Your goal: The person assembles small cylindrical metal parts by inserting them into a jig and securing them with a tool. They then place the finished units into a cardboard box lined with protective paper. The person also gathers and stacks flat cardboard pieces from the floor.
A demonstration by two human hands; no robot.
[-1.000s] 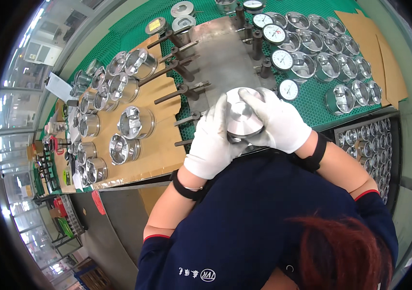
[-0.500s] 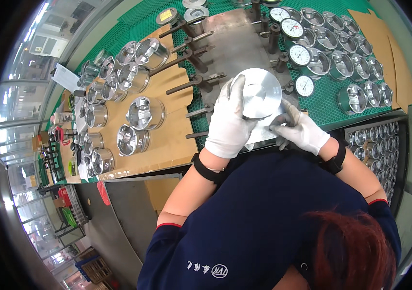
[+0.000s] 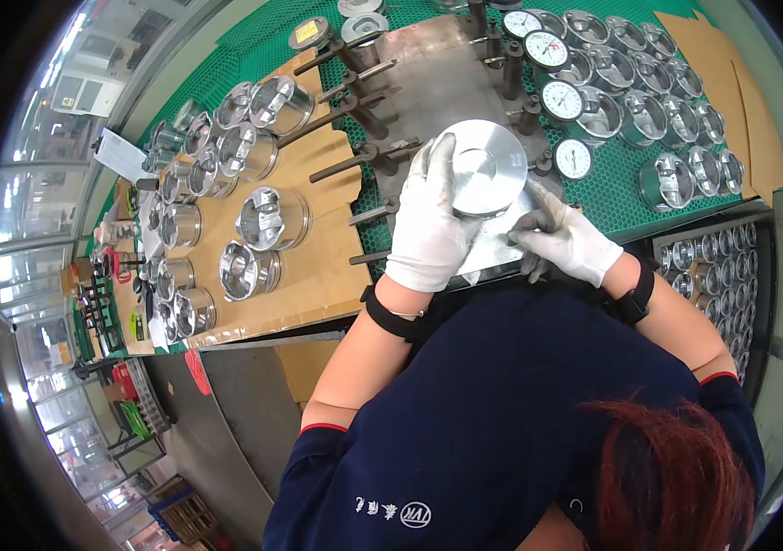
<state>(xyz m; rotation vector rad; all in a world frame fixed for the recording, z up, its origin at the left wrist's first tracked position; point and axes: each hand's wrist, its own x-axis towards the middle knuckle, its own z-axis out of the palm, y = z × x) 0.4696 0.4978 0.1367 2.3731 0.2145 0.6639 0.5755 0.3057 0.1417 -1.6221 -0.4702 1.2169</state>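
Left hand (image 3: 430, 228) curling, gripping a silver piston (image 3: 490, 168), its underside hiding, right hand (image 3: 568, 242) half-curling beside it, hold unclear.

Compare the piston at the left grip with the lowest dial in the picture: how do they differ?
The piston shows a silver metal face with concentric rings; the dial a white, marked one. The piston looks larger than the dial. The left grip touches the piston, while the dial is untouched. Both have round faces.

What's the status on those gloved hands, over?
White-gloved left hand holding round silver metal piston. White-gloved right hand close beside it, contact unclear. Round white-faced dial gauges nearby, right.
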